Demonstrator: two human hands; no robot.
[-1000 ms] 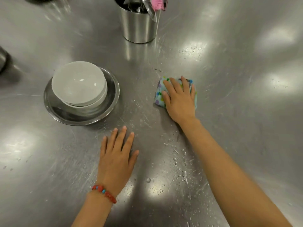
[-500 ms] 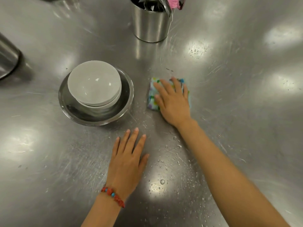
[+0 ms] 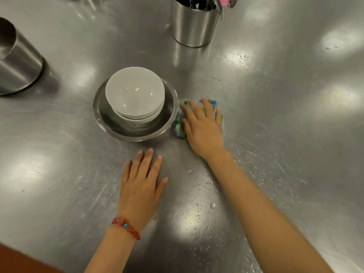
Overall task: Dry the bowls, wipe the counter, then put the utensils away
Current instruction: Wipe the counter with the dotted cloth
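Two grey bowls are stacked inside a shallow steel bowl on the steel counter. Just to its right lies a folded multicoloured cloth, pressed flat to the counter under my right hand, whose fingers are spread over it. The cloth's left edge is at the steel bowl's rim. My left hand, with a red bead bracelet at the wrist, rests flat and open on the counter in front of the bowls. A steel utensil holder with cutlery and something pink stands at the far edge.
A large steel container stands at the far left. Water droplets speckle the counter between my forearms and to the right of my right arm. A reddish-brown edge shows at the bottom left corner.
My right hand has slid the cloth leftward across the counter until it sits against the steel bowl. My left hand has stayed flat in place. The view has shifted left.
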